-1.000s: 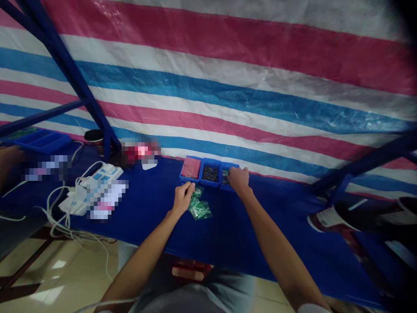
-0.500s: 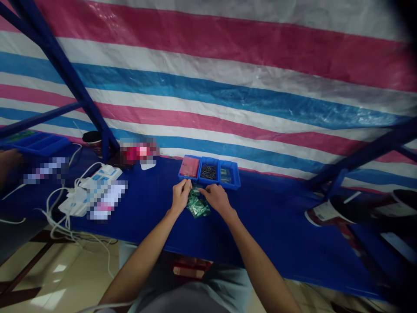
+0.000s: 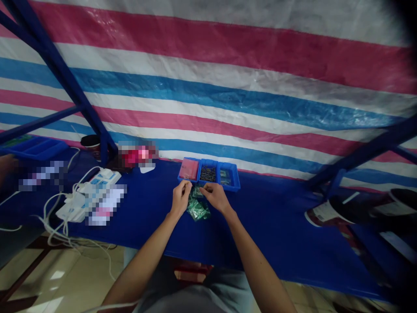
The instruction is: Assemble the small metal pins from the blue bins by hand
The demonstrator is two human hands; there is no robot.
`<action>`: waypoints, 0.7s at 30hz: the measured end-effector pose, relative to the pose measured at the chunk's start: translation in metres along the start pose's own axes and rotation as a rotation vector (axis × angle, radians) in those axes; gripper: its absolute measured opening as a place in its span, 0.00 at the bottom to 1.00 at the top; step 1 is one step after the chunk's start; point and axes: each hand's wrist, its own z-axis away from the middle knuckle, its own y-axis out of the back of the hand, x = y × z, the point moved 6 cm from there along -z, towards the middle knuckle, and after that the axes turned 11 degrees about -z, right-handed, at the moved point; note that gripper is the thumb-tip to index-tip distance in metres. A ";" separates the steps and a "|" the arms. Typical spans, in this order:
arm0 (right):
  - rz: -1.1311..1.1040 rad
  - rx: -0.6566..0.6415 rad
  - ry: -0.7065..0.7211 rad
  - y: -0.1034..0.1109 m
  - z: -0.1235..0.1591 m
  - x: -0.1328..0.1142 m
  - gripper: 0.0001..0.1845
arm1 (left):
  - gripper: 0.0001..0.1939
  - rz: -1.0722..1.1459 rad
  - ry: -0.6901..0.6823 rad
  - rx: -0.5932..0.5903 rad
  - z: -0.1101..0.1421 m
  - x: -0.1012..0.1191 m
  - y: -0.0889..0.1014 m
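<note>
My left hand [image 3: 181,199] is closed, thumb and fingers pinched together at the left edge of a small green plastic bag [image 3: 196,191]. On the bag's other side, my right hand [image 3: 215,196] pinches it with thumb and forefinger. Whatever the bag holds is too small to make out. Just below, between my wrists, lies a loose pile of shiny green plastic packets [image 3: 198,210]. Right behind my fingers stand three joined blue bins: one with a pink packet stack [image 3: 189,168], one with dark screws [image 3: 207,173], one with small clear-looking packets [image 3: 224,176].
White power strips [image 3: 93,191] with tangled cables lie on the blue table [image 3: 267,217] at left. Paper-like cups [image 3: 327,211] stand at right. Another person's hand [image 3: 7,167] is at the far left, near a blue tray [image 3: 39,148]. Blue frame posts [image 3: 73,82] rise before the striped sheet.
My two hands stay over the green packets, with the right fingertips shifting slightly at the small bag. The whole view has tilted a little.
</note>
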 end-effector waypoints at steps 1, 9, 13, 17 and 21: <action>-0.023 -0.034 0.030 0.000 0.000 -0.003 0.16 | 0.15 -0.022 -0.019 0.014 0.000 0.002 0.001; -0.339 -0.151 0.059 -0.004 0.001 0.003 0.20 | 0.13 -0.087 -0.101 0.082 -0.004 0.002 0.001; -0.496 -0.063 0.071 -0.006 0.008 0.003 0.20 | 0.17 -0.069 -0.120 0.044 -0.003 0.001 -0.002; -0.549 0.041 0.038 -0.008 0.016 0.006 0.19 | 0.15 -0.062 -0.068 -0.093 -0.001 -0.002 -0.007; -0.560 0.023 0.003 -0.018 0.022 0.005 0.19 | 0.22 -0.086 -0.070 -0.150 0.000 0.001 -0.008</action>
